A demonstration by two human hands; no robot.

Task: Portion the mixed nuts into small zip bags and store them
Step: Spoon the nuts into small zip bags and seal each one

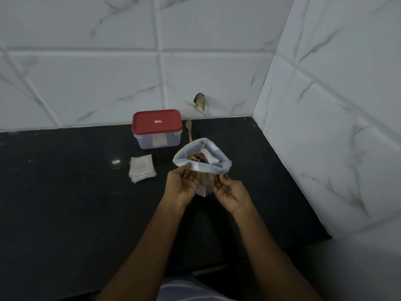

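A large clear plastic bag [213,153] stands on the dark counter with its mouth held wide, and mixed nuts [196,158] show inside it. My left hand [182,184] pinches the near left rim of the bag. My right hand [231,191] grips the near right rim. A stack of small zip bags [142,171] lies flat on the counter to the left of my hands. Behind them stands a clear box with a red lid [156,128], closed. A wooden spoon [189,130] lies right of the box, partly hidden by the big bag.
The black counter [65,192] runs to a white marble-tiled wall [86,83] at the back and another on the right, forming a corner. A small dark fitting [200,102] sticks out of the back wall above the spoon.
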